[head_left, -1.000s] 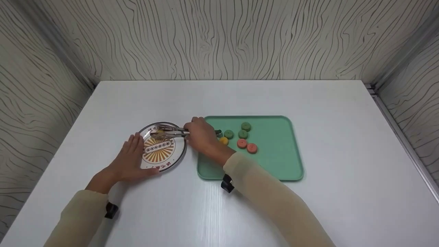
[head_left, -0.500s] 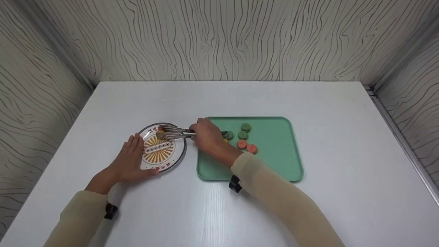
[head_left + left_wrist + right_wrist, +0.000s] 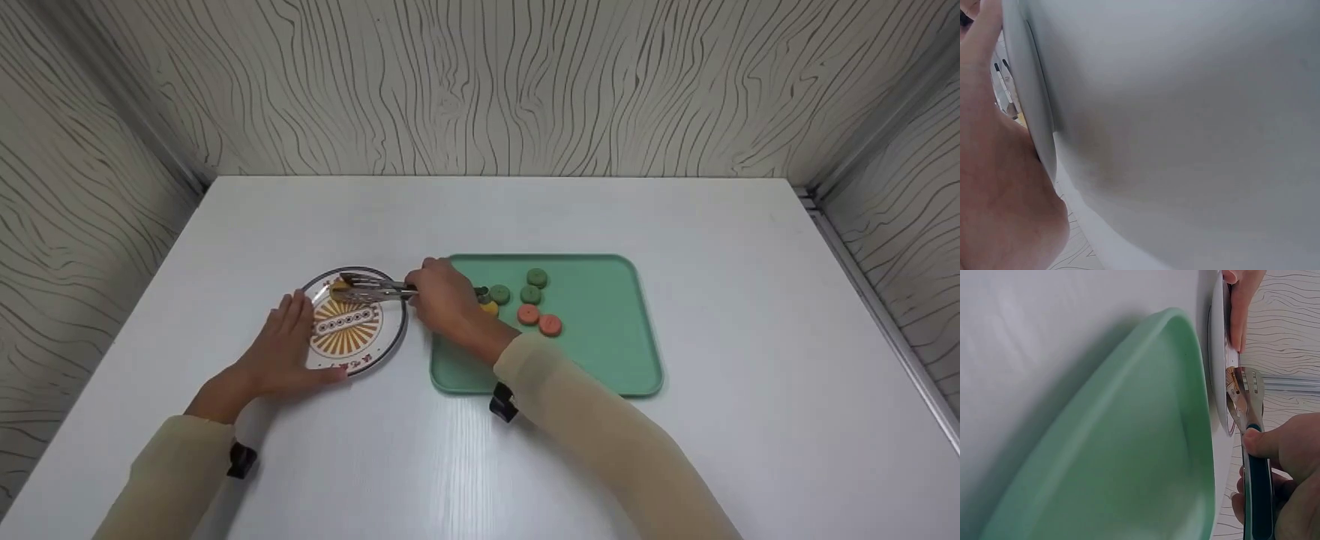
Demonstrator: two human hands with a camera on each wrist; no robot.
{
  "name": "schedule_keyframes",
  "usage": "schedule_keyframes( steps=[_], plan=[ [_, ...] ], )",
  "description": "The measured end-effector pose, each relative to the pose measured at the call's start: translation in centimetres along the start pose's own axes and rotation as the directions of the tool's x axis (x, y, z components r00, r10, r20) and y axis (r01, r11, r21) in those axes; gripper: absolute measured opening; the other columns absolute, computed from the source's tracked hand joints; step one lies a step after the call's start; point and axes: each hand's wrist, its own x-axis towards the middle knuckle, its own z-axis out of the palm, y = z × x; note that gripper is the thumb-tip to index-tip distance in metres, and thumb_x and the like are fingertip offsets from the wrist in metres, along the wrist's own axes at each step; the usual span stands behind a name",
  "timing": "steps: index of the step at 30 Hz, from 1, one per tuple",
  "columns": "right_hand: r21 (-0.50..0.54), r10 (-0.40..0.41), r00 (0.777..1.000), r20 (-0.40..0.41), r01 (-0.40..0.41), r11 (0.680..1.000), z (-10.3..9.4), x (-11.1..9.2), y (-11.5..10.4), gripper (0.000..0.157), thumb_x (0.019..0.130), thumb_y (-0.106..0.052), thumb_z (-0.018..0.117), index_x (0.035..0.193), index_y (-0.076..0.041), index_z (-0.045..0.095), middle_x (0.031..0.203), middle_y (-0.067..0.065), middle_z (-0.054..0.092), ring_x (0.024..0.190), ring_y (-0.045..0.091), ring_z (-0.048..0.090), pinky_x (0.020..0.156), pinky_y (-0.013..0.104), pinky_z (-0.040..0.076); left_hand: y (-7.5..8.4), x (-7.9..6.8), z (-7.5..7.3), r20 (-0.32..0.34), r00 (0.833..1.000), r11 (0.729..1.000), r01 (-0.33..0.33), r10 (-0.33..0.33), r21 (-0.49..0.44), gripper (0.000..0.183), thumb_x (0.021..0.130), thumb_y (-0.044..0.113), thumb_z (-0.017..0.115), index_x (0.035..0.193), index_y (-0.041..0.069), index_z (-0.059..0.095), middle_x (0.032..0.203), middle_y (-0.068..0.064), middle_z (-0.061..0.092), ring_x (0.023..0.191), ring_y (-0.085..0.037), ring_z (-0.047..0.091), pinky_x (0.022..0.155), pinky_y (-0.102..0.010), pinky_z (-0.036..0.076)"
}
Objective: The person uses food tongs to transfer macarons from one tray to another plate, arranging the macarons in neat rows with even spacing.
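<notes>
My right hand [image 3: 444,298] grips metal tongs [image 3: 1249,402] with dark handles, their slotted heads over the far side of the plate [image 3: 382,341]. A yellow macaron-like round [image 3: 1233,381] is at the tongs' heads, partly hidden by them. My left hand [image 3: 277,349] rests along the plate's left rim, fingers straight and thumb at the near edge. In the left wrist view, the palm side of the left hand [image 3: 1005,174] lies against the rim of the plate [image 3: 1033,95]. The plate is white with a dark rim line and an orange sunburst print.
A green tray [image 3: 600,360] lies right of the plate, under my right forearm. On it are several green rounds [image 3: 536,277], two pink rounds [image 3: 550,325] and a yellow round [image 3: 490,308] beside my wrist. Wood-grain patterned walls [image 3: 480,90] enclose the white table [image 3: 712,285].
My right hand and the tongs shifted slightly right, then back left over the plate. The yellow round at the tongs' heads now sits a little farther left. My left hand stayed still.
</notes>
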Motion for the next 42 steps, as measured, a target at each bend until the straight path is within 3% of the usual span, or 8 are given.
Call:
schedule_keyframes(
  steps=[13,27,42],
  plan=[
    [0.003,0.042,0.999,-0.007,-0.042,0.999,0.7,0.7,-1.2,0.018,0.095,-0.011,0.07,0.111,-0.011,0.078,0.098,0.007,0.065,0.095,0.022,0.059,0.079,0.036,0.052,0.2,0.1,-0.1,0.011,1.0,1.0,0.01,-0.01,-0.01,0.132,0.082,0.071,0.068,0.154,-0.018,0.004,0.163,-0.036,-0.005,0.151,-0.052,-0.006,0.121,-0.064,0.004],
    [-0.024,0.033,0.999,-0.023,-0.034,0.999,0.8,0.5,-1.0,0.019,0.092,-0.009,0.069,0.108,-0.012,0.078,0.098,0.009,0.065,0.095,0.024,0.06,0.078,0.038,0.053,0.1,0.1,-0.2,0.018,1.0,1.0,0.015,-0.015,-0.01,0.132,0.082,0.071,0.068,0.154,-0.018,0.003,0.163,-0.036,-0.006,0.151,-0.052,-0.007,0.121,-0.064,0.004],
    [-0.052,0.013,1.0,0.027,-0.012,0.999,-0.3,-0.4,-0.1,0.019,0.095,-0.013,0.071,0.112,-0.008,0.077,0.099,0.01,0.064,0.095,0.025,0.059,0.08,0.038,0.054,0.0,-0.1,-0.1,0.015,1.0,1.0,0.01,-0.01,-0.004,0.131,0.082,0.071,0.067,0.154,-0.018,0.004,0.164,-0.035,-0.006,0.152,-0.051,-0.006,0.121,-0.063,0.003]
  ],
)
